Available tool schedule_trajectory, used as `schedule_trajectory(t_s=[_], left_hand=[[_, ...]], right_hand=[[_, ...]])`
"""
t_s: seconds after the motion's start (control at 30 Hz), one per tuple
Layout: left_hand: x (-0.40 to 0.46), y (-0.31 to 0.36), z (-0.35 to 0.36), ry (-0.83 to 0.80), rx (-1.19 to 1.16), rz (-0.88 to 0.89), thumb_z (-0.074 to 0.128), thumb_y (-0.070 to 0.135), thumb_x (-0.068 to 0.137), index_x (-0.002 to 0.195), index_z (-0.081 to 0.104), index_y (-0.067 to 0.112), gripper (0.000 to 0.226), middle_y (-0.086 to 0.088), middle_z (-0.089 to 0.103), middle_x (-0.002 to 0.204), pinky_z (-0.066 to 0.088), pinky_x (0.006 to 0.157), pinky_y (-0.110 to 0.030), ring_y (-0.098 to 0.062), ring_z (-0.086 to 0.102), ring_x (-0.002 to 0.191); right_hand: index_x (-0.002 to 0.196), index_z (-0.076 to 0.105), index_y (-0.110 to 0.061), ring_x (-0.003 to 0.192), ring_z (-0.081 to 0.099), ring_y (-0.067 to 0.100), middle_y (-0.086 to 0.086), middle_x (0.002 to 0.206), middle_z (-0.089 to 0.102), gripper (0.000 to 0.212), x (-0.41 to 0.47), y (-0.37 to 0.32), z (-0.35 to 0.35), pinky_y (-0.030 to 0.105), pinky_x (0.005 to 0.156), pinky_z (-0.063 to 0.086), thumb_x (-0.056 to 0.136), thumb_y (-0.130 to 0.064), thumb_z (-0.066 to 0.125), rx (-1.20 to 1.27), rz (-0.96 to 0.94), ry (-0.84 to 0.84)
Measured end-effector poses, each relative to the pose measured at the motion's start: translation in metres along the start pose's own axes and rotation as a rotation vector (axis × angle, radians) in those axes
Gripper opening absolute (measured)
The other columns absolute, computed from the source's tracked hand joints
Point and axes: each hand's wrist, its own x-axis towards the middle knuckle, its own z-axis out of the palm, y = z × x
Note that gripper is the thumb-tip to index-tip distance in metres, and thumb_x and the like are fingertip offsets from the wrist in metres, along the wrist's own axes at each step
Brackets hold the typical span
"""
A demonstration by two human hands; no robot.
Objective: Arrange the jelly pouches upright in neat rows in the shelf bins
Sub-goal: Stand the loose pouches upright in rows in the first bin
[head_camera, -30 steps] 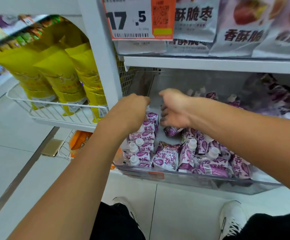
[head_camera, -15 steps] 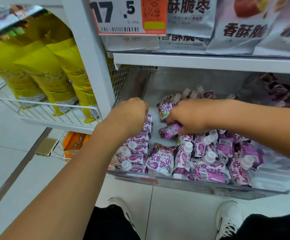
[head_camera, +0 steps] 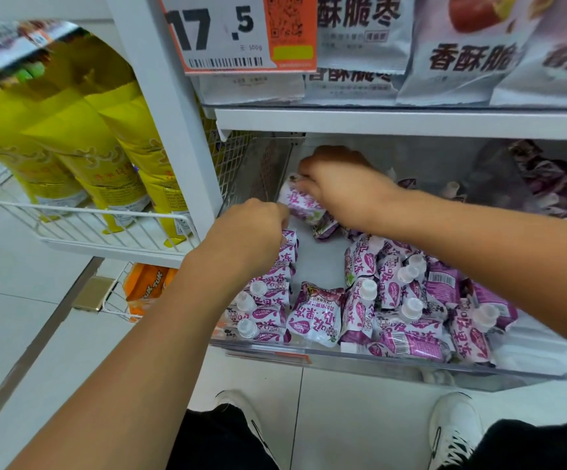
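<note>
While both bare arms reach into a clear shelf bin [head_camera: 309, 359] seen from the head camera, the right hand [head_camera: 339, 184] curls its fingers around one purple-and-white jelly pouch [head_camera: 300, 203], holding it tilted near the bin's back left corner. The left hand [head_camera: 251, 234] rests with curled fingers on the far end of a row of upright pouches [head_camera: 268, 300] along the left wall; whether it pinches one, I cannot tell. Loose pouches [head_camera: 411, 300] lie jumbled to the right. Yellow bags [head_camera: 82, 157] stand in a neighbouring wire basket [head_camera: 82, 222].

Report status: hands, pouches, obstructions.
Right hand grips one pouch at bin's back-left. Left hand rests on the left row. Loose pile crowds right side.
</note>
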Motion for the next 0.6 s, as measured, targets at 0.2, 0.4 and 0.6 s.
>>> schedule_trajectory(t_s=[0.2,0.4,0.6], left_hand=[[-0.003,0.007,-0.001,0.238,-0.246,-0.178,0.072,0.025,0.086,0.111,0.042,0.011,0.042,-0.015,0.057,0.108,0.035,0.070,-0.033,-0.033,0.057,0.099],[0.012,0.011,0.004,0.161,-0.100,-0.132,0.058,0.018,0.092,0.126,0.046,0.006,0.037,-0.016,0.051,0.128,0.043,0.091,-0.040,-0.033,0.049,0.118],[0.022,0.017,0.009,0.128,-0.084,-0.203,0.059,0.023,0.092,0.127,0.051,0.009,0.039,-0.014,0.054,0.122,0.047,0.086,-0.041,-0.034,0.052,0.115]], right_hand=[[0.088,0.060,-0.019,0.081,0.055,0.016,0.000,0.091,0.061,0.013,0.036,-0.017,0.031,0.033,0.074,0.045,0.098,-0.025,0.052,0.788,0.232,-0.498],[0.103,0.058,-0.003,0.110,0.061,0.031,0.019,0.116,0.064,0.022,0.034,0.011,0.018,0.041,0.094,0.054,0.090,0.000,0.041,0.887,0.287,-0.551],[0.114,0.061,-0.019,0.084,0.063,0.028,0.006,0.099,0.065,0.043,0.010,0.028,0.000,0.037,0.074,0.057,0.076,-0.038,0.066,-0.409,-0.132,-0.496]])
